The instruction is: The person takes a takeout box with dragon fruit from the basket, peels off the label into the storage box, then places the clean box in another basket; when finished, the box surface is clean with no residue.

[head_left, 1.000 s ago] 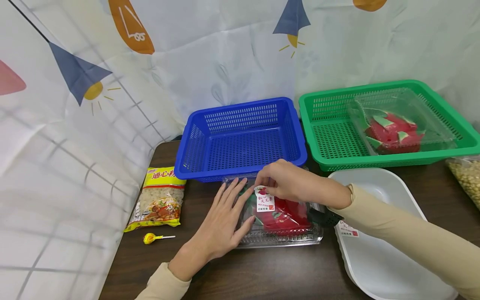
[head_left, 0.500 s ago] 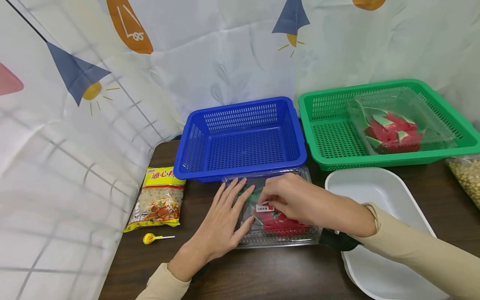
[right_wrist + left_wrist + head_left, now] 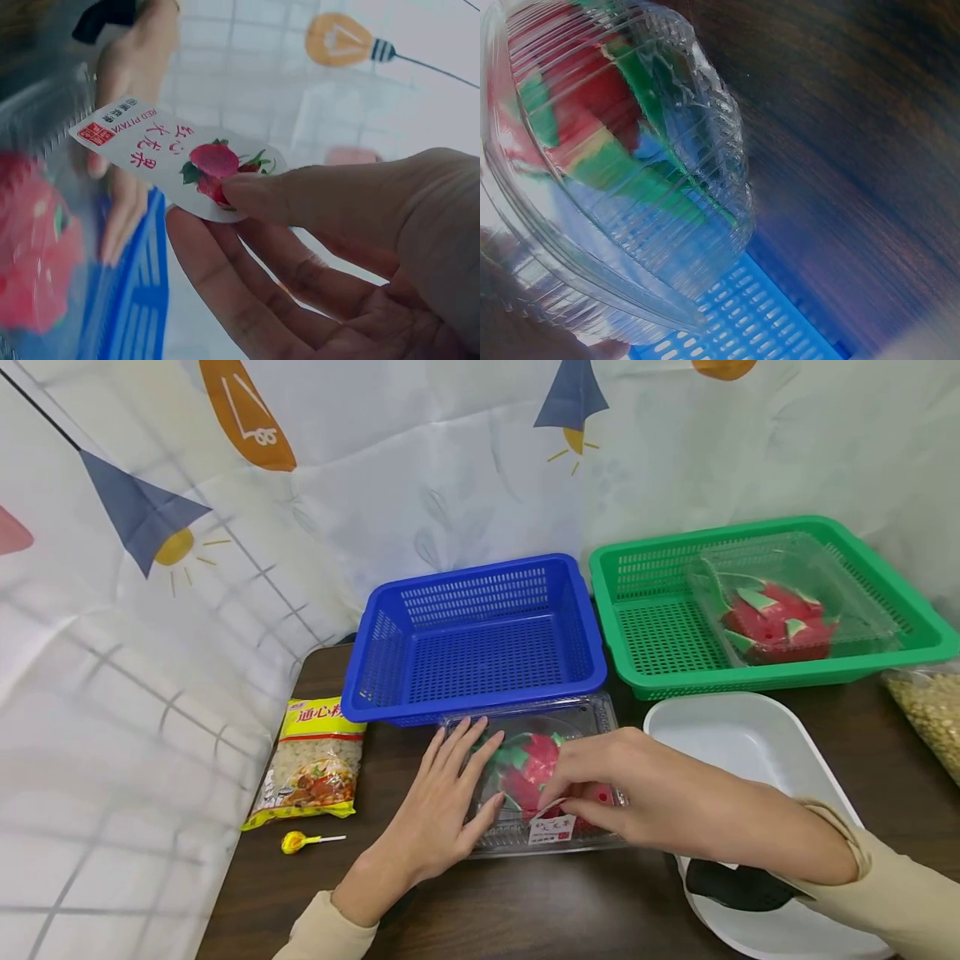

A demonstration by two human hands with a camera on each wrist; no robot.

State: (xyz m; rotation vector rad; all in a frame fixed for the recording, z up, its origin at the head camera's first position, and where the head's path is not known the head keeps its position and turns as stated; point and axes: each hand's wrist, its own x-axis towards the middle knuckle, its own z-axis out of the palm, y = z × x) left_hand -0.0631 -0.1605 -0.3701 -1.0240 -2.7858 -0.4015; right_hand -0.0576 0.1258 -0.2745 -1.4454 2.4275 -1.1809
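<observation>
A clear plastic box [image 3: 577, 714] with red and green dragon fruit [image 3: 532, 768] inside lies on the dark table. My left hand [image 3: 431, 818] rests on its left side, fingers spread and straight. Above the lower part of the box, my right hand [image 3: 645, 777] pinches a white dragon fruit label [image 3: 551, 829] between thumb and fingers. The right wrist view shows the label [image 3: 150, 142] held by one end, its printed face visible and its other end free. In the left wrist view, the box's ribbed side [image 3: 630, 202] fills the left part.
Behind the box stands a blue basket [image 3: 480, 702]. Further right, a green basket [image 3: 622, 610] bears another boxed dragon fruit [image 3: 776, 618]. A white tray [image 3: 705, 727] lies under my right forearm. Left are a macaroni bag [image 3: 315, 760] and a lollipop [image 3: 294, 842]; a bag of beans [image 3: 930, 702] sits far right.
My right hand has moved toward me and to the right, carrying the label from over the middle of the box to its near edge. My left hand stays in place on the box.
</observation>
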